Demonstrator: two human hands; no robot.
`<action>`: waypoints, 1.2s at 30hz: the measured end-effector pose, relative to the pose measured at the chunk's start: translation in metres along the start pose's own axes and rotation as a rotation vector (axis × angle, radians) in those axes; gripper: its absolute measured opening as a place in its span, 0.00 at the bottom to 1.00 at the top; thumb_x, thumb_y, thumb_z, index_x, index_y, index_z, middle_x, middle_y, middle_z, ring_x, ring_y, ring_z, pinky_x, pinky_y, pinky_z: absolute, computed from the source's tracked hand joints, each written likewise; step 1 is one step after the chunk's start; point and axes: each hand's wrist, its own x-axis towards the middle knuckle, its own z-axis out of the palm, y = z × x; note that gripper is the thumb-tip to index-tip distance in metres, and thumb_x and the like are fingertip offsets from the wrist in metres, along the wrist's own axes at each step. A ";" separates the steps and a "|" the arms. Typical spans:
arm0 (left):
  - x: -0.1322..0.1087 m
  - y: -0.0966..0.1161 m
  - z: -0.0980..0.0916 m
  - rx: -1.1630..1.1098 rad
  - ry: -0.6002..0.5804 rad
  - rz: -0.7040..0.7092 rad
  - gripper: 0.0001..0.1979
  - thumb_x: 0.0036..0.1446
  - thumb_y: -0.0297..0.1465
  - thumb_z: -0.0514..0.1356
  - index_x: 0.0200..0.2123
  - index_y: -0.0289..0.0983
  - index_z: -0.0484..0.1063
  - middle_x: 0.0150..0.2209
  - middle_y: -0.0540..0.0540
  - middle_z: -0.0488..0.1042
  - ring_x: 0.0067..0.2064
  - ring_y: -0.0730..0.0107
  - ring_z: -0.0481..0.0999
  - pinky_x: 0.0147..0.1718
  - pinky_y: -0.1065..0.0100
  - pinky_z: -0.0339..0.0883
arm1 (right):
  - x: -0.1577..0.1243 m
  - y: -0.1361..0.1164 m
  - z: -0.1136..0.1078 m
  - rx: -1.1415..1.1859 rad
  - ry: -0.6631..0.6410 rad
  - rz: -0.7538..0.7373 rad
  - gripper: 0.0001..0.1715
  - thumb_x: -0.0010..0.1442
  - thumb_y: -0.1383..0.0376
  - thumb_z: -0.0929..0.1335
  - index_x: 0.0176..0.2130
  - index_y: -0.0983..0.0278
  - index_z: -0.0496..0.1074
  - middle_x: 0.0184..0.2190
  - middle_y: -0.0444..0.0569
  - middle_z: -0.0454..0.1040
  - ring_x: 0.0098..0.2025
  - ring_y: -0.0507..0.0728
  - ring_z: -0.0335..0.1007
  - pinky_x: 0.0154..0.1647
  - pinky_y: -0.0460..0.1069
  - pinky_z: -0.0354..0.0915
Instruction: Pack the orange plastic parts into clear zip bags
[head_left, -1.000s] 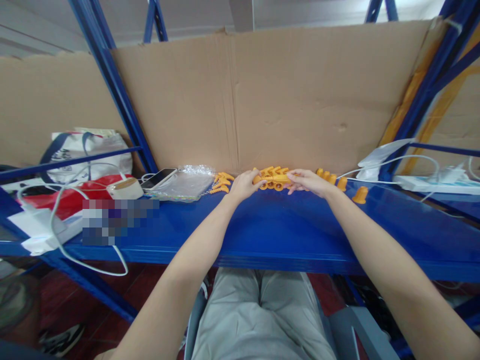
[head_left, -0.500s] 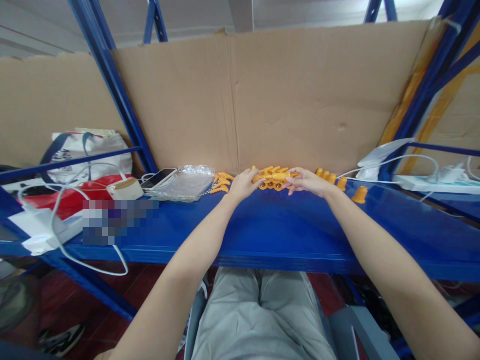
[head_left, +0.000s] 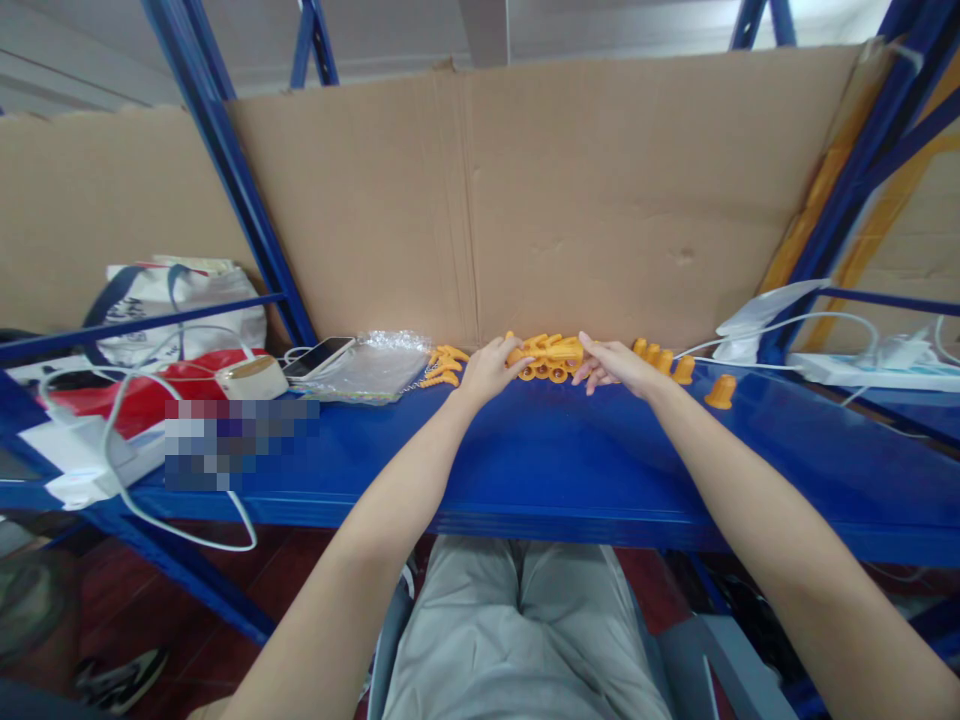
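Note:
My left hand (head_left: pixel 489 370) is closed around the narrow end of an orange plastic piece (head_left: pixel 559 351), which lies sideways and widens toward the right. Beside its wide end is my right hand (head_left: pixel 611 366), thumb and fingers apart with nothing visible between them; whether a fingertip touches the piece, I cannot tell. Under and behind the held piece is a row of orange ring-ended parts (head_left: pixel 556 374). Several orange cone-shaped caps (head_left: pixel 663 360) stand right of my right hand, and one cap (head_left: pixel 721 391) is farther right. Small ridged orange pieces (head_left: pixel 444 366) lie left of my left hand.
A blue shelf (head_left: pixel 555 460) carries everything, backed by a cardboard sheet (head_left: pixel 600 200). To the left are a clear plastic bag (head_left: pixel 375 370), a phone (head_left: pixel 321 358), a white adapter (head_left: pixel 251 377) and cables. A white power strip (head_left: pixel 877 368) sits at right, near blue posts.
My right thumb and fingers have opened from the held orange piece, whose wide end now shows. The left hand keeps its grip, nearly unmoved.

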 end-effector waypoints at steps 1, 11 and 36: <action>0.000 0.000 0.000 -0.002 0.004 -0.004 0.13 0.62 0.39 0.56 0.45 0.38 0.71 0.40 0.44 0.74 0.44 0.64 0.74 0.42 0.68 0.65 | -0.001 0.000 -0.002 -0.002 -0.019 -0.027 0.30 0.63 0.44 0.59 0.40 0.66 0.71 0.33 0.56 0.80 0.20 0.52 0.72 0.24 0.46 0.68; -0.001 0.003 -0.002 0.000 0.036 0.004 0.14 0.61 0.40 0.56 0.45 0.39 0.71 0.40 0.44 0.73 0.43 0.64 0.74 0.42 0.68 0.65 | -0.010 -0.009 -0.002 0.004 -0.007 -0.121 0.16 0.63 0.55 0.66 0.43 0.65 0.69 0.34 0.53 0.80 0.24 0.50 0.73 0.25 0.44 0.66; 0.000 -0.004 0.006 -0.034 0.098 0.036 0.14 0.62 0.41 0.54 0.43 0.38 0.70 0.36 0.44 0.73 0.40 0.63 0.74 0.40 0.66 0.67 | 0.001 0.003 -0.002 0.197 0.095 -0.203 0.13 0.54 0.70 0.72 0.41 0.63 0.70 0.32 0.45 0.77 0.22 0.49 0.72 0.22 0.43 0.68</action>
